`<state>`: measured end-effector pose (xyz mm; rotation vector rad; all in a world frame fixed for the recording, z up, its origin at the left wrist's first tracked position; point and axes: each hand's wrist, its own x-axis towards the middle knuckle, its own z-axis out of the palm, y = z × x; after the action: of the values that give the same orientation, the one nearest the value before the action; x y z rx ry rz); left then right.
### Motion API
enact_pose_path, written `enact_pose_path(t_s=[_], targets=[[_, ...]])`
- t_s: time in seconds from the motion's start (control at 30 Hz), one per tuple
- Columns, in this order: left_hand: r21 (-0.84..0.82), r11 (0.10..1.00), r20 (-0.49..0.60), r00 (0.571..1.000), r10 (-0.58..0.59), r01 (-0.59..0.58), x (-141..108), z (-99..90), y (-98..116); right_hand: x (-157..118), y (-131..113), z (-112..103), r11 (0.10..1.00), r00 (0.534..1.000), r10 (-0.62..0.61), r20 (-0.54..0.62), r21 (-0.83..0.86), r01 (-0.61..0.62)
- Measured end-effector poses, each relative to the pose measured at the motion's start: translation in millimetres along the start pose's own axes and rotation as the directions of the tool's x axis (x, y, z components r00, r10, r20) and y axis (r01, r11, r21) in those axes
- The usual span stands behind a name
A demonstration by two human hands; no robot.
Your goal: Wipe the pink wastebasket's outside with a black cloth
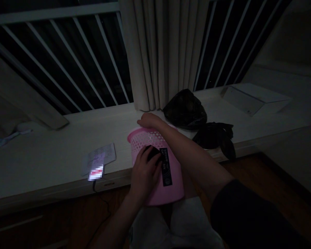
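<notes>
A pink trash bin with a band of honeycomb holes below its rim and a black label on its side stands tilted over my lap, against the ledge. My right hand reaches across it and is closed at the far rim; its fingertips are partly hidden. Against the near side, my left hand curls its fingers around a small black bundle, which looks like bunched plastic. The inside of the bin is hidden from this angle.
On the white ledge lie two black plastic bags, one fuller and one smaller. Left of the bin are a flat packet and a lit phone with a cable hanging down. A white box-like piece stands right; curtains and railings lie behind.
</notes>
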<state>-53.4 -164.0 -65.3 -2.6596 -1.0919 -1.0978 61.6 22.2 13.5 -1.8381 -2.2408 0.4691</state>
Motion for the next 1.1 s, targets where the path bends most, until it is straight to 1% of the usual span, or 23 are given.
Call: enact_pose_path(t_s=[0.03, 0.13, 0.17, 0.27, 0.3, 0.4, 0.43, 0.53, 0.57, 0.6, 0.67, 0.7, 0.73, 0.8, 0.83, 0.87, 0.93, 0.97, 1.0, 1.07, 1.1], targets=[[-0.008, 1.000, 0.003, 1.000, 0.016, -0.016, 0, 0.6, 0, 0, -1, 0, 1.000, 1.000, -0.003, 0.003, 0.000, 0.003], [-0.078, 0.987, 0.060, 0.987, 0.146, -0.142, 0, 2.1, -1, 1, -2, 0, 1.000, 1.000, -0.002, 0.009, 0.000, 0.002], [-0.095, 0.986, 0.063, 0.987, 0.146, -0.140, 0, 2.3, -1, 1, -2, 0, 1.000, 1.000, 0.002, 0.008, -0.001, -0.002], [-0.085, 0.996, 0.006, 1.000, 0.017, -0.017, 0, 1.7, -1, 2, -1, 1, 1.000, 1.000, 0.007, 0.007, 0.003, -0.007], [-0.086, 0.996, 0.007, 1.000, 0.025, -0.024, -1, 1.3, -1, 2, -1, 0, 1.000, 1.000, 0.005, 0.009, 0.005, -0.005], [-0.114, 0.983, 0.069, 0.986, 0.149, -0.141, -3, 0.3, 1, 1, 0, 0, 1.000, 1.000, 0.000, 0.011, 0.013, 0.000], [-0.106, 0.985, 0.071, 0.987, 0.143, -0.135, -4, 0.1, 1, 0, -1, 0, 1.000, 1.000, 0.003, 0.008, 0.015, -0.003], [-0.020, 1.000, -0.018, 1.000, -0.024, 0.023, -5, -0.1, 2, -2, -2, -2, 1.000, 1.000, 0.012, 0.001, 0.020, -0.012], [-0.006, 0.999, -0.026, 0.999, -0.035, 0.035, -5, 0.0, 2, -3, -3, -2, 1.000, 1.000, 0.013, 0.003, 0.022, -0.013], [-0.005, 1.000, -0.009, 1.000, -0.007, 0.007, -5, 0.0, 3, -3, -3, -3, 1.000, 1.000, 0.014, 0.006, 0.024, -0.014], [-0.026, 0.996, 0.050, 0.995, 0.086, -0.084, -5, -0.3, 4, -4, -4, -3, 1.000, 1.000, 0.014, 0.008, 0.027, -0.014], [-0.029, 0.995, 0.059, 0.994, 0.095, -0.093, -5, -0.7, 4, -5, -5, -4, 0.999, 1.000, 0.015, 0.004, 0.029, -0.015], [-0.017, 0.998, 0.046, 0.997, 0.064, -0.064, -4, -1.2, 4, -5, -5, -4, 0.999, 1.000, 0.015, -0.001, 0.031, -0.015], [0.022, 0.999, -0.009, 0.999, -0.034, 0.034, -3, -1.9, 4, -6, -6, -4, 0.999, 1.000, 0.013, -0.009, 0.034, -0.013], [0.030, 0.998, -0.014, 0.999, -0.052, 0.052, -3, -1.9, 4, -6, -7, -5, 0.999, 1.000, 0.012, -0.008, 0.036, -0.011], [0.028, 0.999, 0.005, 0.999, -0.033, 0.033, -3, -1.7, 3, -7, -7, -5, 0.999, 1.000, 0.010, -0.005, 0.037, -0.010], [0.002, 0.999, 0.072, 0.997, 0.041, -0.041, -4, -0.6, 1, -7, -8, -5, 0.999, 1.000, 0.010, -0.003, 0.041, -0.010], [-0.007, 0.998, 0.083, 0.995, 0.055, -0.054, -5, 0.1, -1, -8, -8, -6, 0.999, 1.000, 0.012, -0.006, 0.044, -0.011], [-0.008, 0.999, 0.074, 0.997, 0.035, -0.035, -5, 0.9, -2, -8, -8, -6, 0.999, 1.000, 0.013, -0.012, 0.046, -0.013], [0.004, 0.999, 0.020, 0.999, -0.041, 0.041, -7, 2.4, -3, -9, -7, -6, 0.999, 1.000, 0.016, -0.024, 0.051, -0.014], [0.008, 0.999, 0.013, 0.998, -0.054, 0.054, -7, 3.1, -3, -9, -7, -5, 0.998, 1.000, 0.015, -0.026, 0.054, -0.014]])
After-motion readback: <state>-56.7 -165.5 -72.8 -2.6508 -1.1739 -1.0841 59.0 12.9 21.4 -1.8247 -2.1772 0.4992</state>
